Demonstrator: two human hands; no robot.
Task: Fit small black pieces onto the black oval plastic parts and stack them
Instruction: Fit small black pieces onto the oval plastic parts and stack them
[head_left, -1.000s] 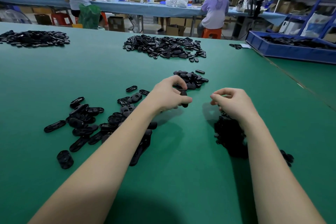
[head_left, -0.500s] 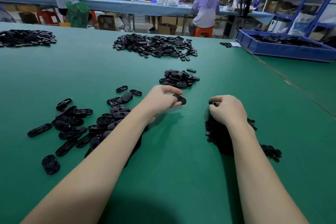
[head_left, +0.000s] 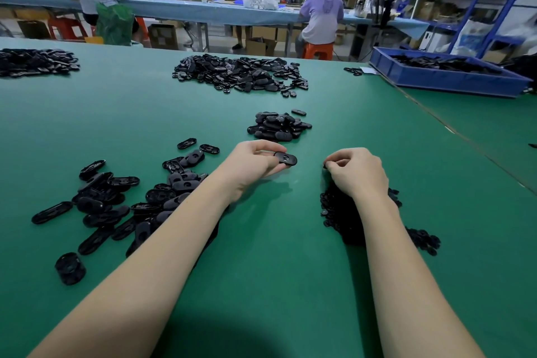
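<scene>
My left hand [head_left: 252,165] pinches a black oval plastic part [head_left: 286,159] just above the green table, its flat face up. My right hand [head_left: 356,173] has curled fingers that pinch a small black piece [head_left: 326,166], mostly hidden by the fingertips. Under my right wrist lies a heap of small black pieces [head_left: 338,212]. Loose oval parts [head_left: 116,203] are scattered to the left of my left forearm. A small stacked pile of oval parts [head_left: 277,126] sits just beyond my hands.
A larger pile of oval parts [head_left: 241,73] lies farther back, another pile [head_left: 35,61] at far left. A blue bin [head_left: 444,78] with parts stands at the back right. A table seam [head_left: 453,131] runs diagonally on the right. People work at a far bench.
My left hand has turned the oval part from on edge to flat and moved it slightly right. My right hand dipped to the heap of small pieces and picked one up.
</scene>
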